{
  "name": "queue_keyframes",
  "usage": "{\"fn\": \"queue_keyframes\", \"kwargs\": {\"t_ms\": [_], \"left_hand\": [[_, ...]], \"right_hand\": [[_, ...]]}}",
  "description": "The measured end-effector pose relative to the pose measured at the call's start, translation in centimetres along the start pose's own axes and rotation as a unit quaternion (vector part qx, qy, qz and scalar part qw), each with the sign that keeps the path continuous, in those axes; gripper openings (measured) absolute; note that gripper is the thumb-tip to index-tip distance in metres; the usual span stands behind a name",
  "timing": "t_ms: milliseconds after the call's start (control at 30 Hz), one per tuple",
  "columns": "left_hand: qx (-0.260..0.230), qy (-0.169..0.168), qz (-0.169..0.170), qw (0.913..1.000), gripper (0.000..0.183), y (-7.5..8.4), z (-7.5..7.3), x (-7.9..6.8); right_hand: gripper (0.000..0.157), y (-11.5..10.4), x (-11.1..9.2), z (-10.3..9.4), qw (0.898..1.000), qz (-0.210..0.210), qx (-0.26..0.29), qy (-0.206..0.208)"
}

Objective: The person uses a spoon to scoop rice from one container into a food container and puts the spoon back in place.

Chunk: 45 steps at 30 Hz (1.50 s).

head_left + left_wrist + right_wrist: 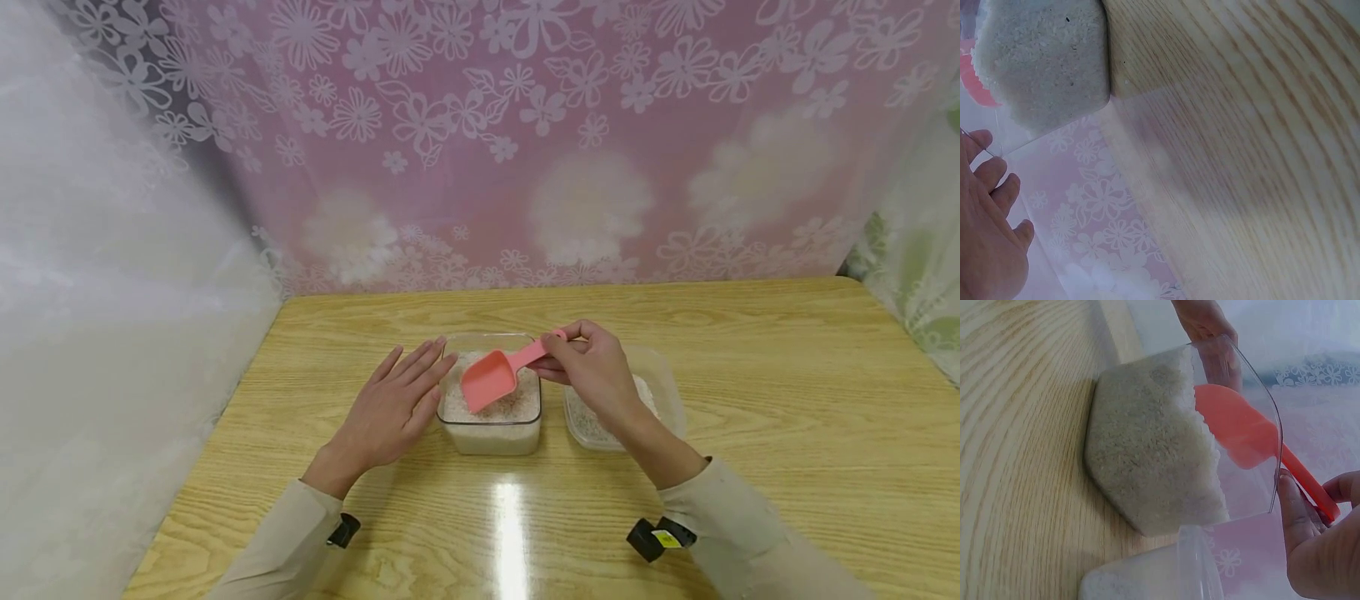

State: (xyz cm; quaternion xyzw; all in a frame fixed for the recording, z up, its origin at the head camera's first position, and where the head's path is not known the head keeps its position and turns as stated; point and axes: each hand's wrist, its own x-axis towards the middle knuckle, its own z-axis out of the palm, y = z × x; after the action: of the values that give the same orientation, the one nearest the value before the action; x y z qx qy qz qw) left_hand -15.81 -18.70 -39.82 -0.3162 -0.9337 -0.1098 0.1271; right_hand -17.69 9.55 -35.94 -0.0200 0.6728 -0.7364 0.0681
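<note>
A clear square container point(491, 437) filled well up with white rice point(1147, 444) stands at the middle of the table. My right hand point(596, 367) pinches the handle of a pink scoop point(489, 382) between thumb and fingers. The scoop's bowl is inside the container, its tip down at the rice surface, and no rice shows in it. My left hand point(397, 408) lies with straight fingers against the container's left rim. In the left wrist view its fingertips point(991, 170) are right at the clear wall.
Right of the rice container is a lower translucent tub point(663, 392) with some rice in it, partly hidden beneath my right hand and wrist. Both stand on a wood-grain table point(787, 417). Flowered pink curtain point(465, 192) hangs behind the table's far edge.
</note>
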Motion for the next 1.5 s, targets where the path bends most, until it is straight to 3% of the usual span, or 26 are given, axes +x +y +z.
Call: {"fn": "queue_keyframes", "kwargs": {"t_ms": [533, 1000, 1500], "left_hand": [[-0.006, -0.002, -0.002, 1.0, 0.047, 0.0, 0.0, 0.0], [-0.007, 0.015, 0.006, 0.9998, 0.047, 0.0, 0.2, 0.1], [-0.009, 0.02, 0.009, 0.9997, 0.047, 0.0, 0.2, 0.0]], "right_hand": [[0.024, 0.2, 0.0, -1.1, 0.996, -0.022, -0.09, -0.006], [0.03, 0.9, 0.2, -1.9, 0.992, -0.008, -0.123, -0.013], [0.032, 1.5, 0.5, -2.3, 0.993, 0.013, -0.113, -0.019]]}}
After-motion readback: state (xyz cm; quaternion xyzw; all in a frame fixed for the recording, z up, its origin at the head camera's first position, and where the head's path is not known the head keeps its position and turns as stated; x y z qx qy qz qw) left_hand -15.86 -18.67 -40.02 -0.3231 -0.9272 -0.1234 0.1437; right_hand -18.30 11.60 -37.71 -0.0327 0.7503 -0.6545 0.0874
